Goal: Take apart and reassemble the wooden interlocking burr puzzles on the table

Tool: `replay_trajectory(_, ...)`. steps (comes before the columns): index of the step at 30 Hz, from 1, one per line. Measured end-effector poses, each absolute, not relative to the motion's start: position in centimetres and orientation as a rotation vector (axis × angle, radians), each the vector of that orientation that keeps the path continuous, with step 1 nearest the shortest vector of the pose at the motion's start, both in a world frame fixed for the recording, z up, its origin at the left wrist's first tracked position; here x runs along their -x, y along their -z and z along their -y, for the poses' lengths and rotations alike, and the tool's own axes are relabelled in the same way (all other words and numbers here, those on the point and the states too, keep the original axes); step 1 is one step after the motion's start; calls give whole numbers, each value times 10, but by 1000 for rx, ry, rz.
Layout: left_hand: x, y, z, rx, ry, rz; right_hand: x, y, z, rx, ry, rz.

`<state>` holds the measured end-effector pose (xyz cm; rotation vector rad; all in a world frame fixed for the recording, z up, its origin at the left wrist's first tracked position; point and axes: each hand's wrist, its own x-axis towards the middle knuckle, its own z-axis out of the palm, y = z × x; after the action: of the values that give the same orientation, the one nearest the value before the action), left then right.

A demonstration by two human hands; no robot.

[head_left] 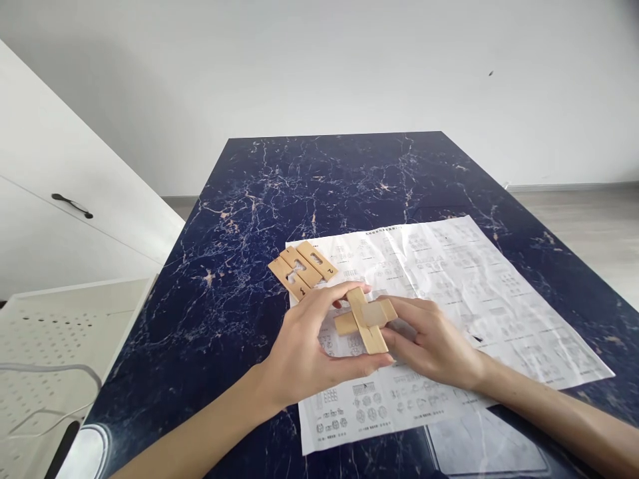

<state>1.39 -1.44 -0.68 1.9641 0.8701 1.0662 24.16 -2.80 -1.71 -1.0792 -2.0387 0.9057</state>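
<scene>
Two or more flat wooden puzzle pieces point(369, 338) are fitted together in a cross shape between my hands, above a printed sheet. My left hand point(309, 339) grips the upright piece, with its thumb at the lower end and fingers at the top. The fingers of my right hand point(424, 336) pinch the right end of the crossing piece. Just beyond my left hand lie several flat wooden pieces point(302, 269) side by side, with cut-out slots and printed numbers. They rest partly on the sheet's left corner.
The creased instruction sheet point(429, 266) with small diagrams covers much of the dark blue marbled table point(319, 173). A dark flat object point(489, 442) lies at the near edge, partly under the sheet. At left are a white cabinet point(60, 159) and a perforated white panel with cables point(54, 332).
</scene>
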Motion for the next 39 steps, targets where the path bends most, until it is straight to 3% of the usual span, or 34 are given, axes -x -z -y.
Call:
replay_trajectory(20,-18,2,18,-1815,-1094,-929,-238,13,29,1053,-901,2040)
replay_trajectory(39,-18,1,17,-1814,-1087,-936,-242,14,27,1083,-1104,1996)
